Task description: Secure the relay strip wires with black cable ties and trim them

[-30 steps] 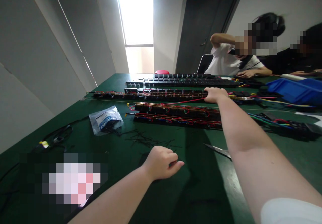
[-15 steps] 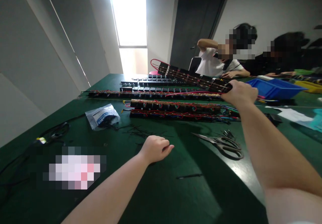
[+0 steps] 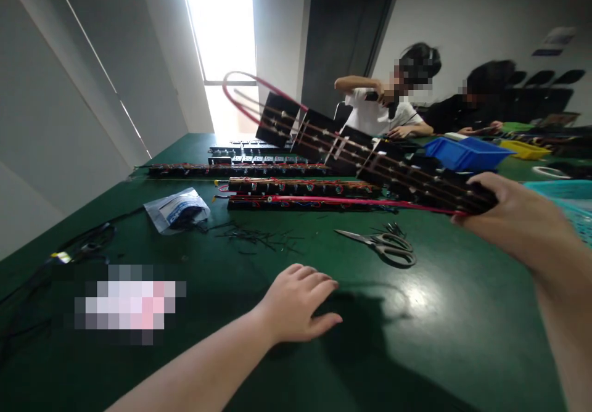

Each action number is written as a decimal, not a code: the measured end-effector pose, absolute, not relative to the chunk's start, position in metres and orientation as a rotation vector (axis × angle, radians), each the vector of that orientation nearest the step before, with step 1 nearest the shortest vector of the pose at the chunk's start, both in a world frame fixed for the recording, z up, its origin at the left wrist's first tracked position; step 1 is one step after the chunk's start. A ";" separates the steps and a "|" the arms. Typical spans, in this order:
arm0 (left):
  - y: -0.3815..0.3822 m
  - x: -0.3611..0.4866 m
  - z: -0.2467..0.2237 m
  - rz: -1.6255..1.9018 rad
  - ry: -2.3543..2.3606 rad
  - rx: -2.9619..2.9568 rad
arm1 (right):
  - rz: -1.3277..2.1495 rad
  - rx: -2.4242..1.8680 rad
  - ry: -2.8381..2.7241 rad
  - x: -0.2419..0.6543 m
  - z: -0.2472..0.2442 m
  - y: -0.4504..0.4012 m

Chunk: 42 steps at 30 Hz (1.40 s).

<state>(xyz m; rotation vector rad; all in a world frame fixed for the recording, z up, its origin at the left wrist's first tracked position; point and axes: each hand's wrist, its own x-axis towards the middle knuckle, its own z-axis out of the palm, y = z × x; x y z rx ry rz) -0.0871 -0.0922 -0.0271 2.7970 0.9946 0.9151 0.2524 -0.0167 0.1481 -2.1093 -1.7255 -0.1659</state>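
Observation:
My right hand (image 3: 513, 214) is closed round the near end of a long black socket strip (image 3: 356, 153) with copper-coloured bars along its open side. The strip is held in the air, tilted, its far end higher to the left. A red wire (image 3: 238, 103) loops out of that far end, and another red wire (image 3: 342, 201) hangs from the held end. Over the green table, my left hand (image 3: 300, 301) has its fingers apart and nothing in it. Scissors (image 3: 393, 248) lie beyond it to the right, and black cable-tie scraps (image 3: 259, 237) lie ahead of it.
More wired strips (image 3: 296, 185) lie across the table behind. A plastic bag (image 3: 178, 210) is at the left, near black cables (image 3: 87, 245). Blue bin (image 3: 467, 153), yellow bin (image 3: 530, 150) and turquoise basket (image 3: 555, 191) stand at the right. Two people sit across the table.
The strip in my right hand has come nearer and swung to the right, higher over the table. My left hand has unfolded its fingers and moved slightly right. The view has turned a little right.

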 end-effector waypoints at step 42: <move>-0.120 -0.076 -0.024 0.389 0.757 3.080 | 0.482 -1.942 -2.864 0.245 0.038 -0.024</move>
